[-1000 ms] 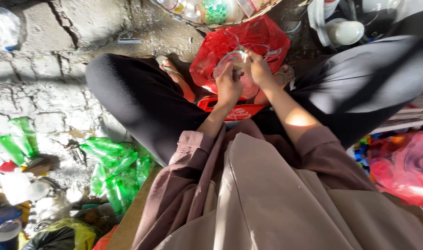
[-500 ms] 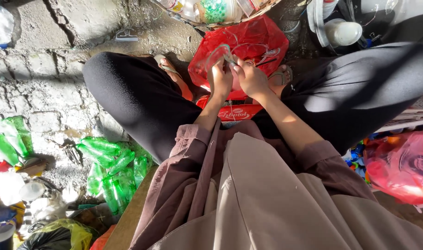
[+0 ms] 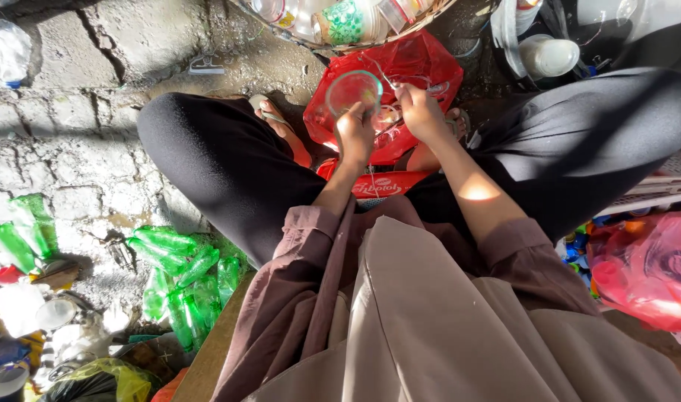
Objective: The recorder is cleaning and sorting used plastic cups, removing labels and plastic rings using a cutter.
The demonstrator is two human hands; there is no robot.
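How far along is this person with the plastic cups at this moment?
Looks done: a woven basket ahead already holds several clear plastic cups. In hand: the left hand holds a clear plastic cup over a red plastic bag, while the right hand works at its rim with something thin; what exactly is too small to tell. Left: green bottles and other plastic lie on the ground to the left.

Crushed green bottles [image 3: 182, 277] near left; woven basket [image 3: 400, 31] far centre; red bag [image 3: 642, 268] right; white jar [image 3: 550, 56] far right.

Basket [image 3: 400, 33] beyond bag [image 3: 422, 63]; crushed bottles [image 3: 184, 275] lie left.
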